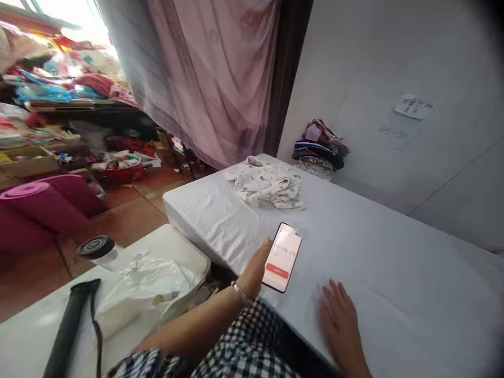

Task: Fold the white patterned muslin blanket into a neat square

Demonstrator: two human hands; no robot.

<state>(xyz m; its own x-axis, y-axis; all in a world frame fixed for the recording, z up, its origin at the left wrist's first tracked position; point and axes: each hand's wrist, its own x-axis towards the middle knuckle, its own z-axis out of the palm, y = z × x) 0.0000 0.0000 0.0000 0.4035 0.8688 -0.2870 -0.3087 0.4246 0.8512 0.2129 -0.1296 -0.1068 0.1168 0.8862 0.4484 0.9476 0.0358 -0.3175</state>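
Checked clothing (248,354), left hand (254,270) with phone (282,257) (lit)

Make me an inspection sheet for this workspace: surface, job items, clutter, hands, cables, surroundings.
Surface: white-covered table, its cover wrinkled.
Job's things: phone, screen showing zeros; white patterned cloth heaped beyond it.
Clutter: black-lidded container, clear plastic bag and dark long case on the pale side table.
Hands: left hand holds the phone; right hand open, palm down at the table, contact unclear.
Cables: nothing seen.
Surroundings: pink curtain, fabric pile by the wall, paper note on the wall, pink roll at picture left.
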